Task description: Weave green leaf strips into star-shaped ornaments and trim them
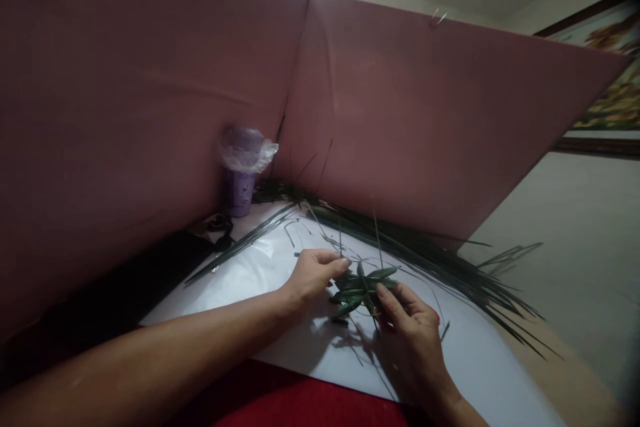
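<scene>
As both hands pinch it, leaf bundle point(361, 290) lies approx. left-right.

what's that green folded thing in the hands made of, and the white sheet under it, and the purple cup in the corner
Small green folded piece, held between left hand and right hand: apparently narrow plant-leaf strips, matte, matching the long dark green blades alongside. White flat sheet: probably glossy paper or plastic, since it shows glare. Purple cup: likely plastic or paper, under a crinkled clear film.

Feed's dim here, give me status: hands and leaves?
Left hand and right hand fingers both pinch the woven leaf piece. Loose leaf strips lie behind, white sheet beneath.
</scene>
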A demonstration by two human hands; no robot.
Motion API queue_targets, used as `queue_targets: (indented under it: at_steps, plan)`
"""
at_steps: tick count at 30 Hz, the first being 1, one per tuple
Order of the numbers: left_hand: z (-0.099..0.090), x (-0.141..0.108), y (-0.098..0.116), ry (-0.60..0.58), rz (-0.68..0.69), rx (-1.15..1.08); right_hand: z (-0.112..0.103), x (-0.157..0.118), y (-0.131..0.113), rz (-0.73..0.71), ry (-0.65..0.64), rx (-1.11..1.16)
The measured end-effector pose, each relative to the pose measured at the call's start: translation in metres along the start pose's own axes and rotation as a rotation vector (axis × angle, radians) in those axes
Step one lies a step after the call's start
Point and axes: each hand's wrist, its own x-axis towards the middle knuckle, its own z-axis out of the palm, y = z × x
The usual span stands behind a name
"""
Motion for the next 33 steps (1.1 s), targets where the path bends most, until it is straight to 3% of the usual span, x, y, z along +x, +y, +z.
queue_targets:
  at_steps: [3, 12, 15, 27, 33]
  plan:
    - [0.0, -0.001, 0.004, -0.016, -0.015, -0.027, 0.0, 0.0, 0.001, 0.019, 0.0, 0.031]
    - [0.004, 0.001, 0.009, -0.027, -0.186, -0.394, -0.006, 0.009, 0.009, 0.137, -0.05, 0.227]
    - [0.002, 0.003, 0.008, -0.006, -0.243, -0.418, -0.007, 0.008, 0.009, 0.15, -0.075, 0.197]
    - [-0.004, 0.005, 0.008, -0.101, -0.241, -0.425, -0.004, 0.007, 0.006, 0.124, -0.094, 0.253]
    - [-0.003, 0.006, 0.006, -0.032, -0.213, -0.399, -0.002, 0.003, 0.002, 0.098, -0.081, 0.213]
